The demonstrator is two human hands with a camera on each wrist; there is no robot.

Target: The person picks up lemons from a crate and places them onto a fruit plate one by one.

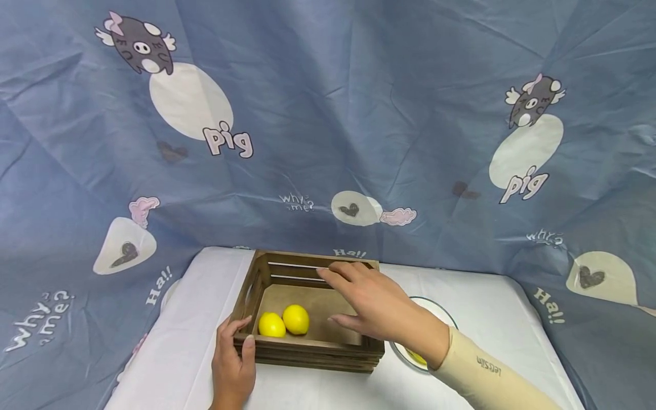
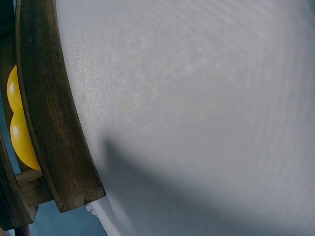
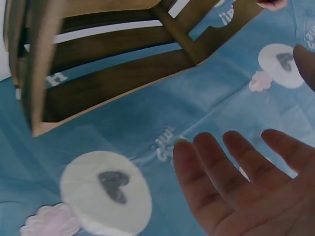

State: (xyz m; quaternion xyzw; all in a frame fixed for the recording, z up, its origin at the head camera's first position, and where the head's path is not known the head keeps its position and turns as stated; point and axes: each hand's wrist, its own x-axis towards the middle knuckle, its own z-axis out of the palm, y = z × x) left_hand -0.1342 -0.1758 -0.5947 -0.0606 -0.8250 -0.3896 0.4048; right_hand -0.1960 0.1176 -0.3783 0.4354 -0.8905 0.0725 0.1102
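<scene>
A dark wooden slatted crate [image 1: 318,350] stands on the white table, seen in all three views. Two yellow lemons, a left lemon [image 1: 271,325] and a right lemon [image 1: 295,319], lie together in its left half. My left hand [image 1: 234,364] grips the crate's front left corner, thumb on the front rim and fingers over the left side. Above the crate's right part hovers my right hand [image 1: 361,299], fingers extended and spread from the thumb, holding nothing. The right wrist view shows its bare palm and fingers [image 3: 216,172].
Right of the crate is a round clear dish [image 1: 446,310], partly hidden by my right forearm, with something yellow [image 1: 416,357] in it. A white cloth [image 1: 487,319] covers the table. Blue printed fabric [image 1: 318,114] hangs behind and around it.
</scene>
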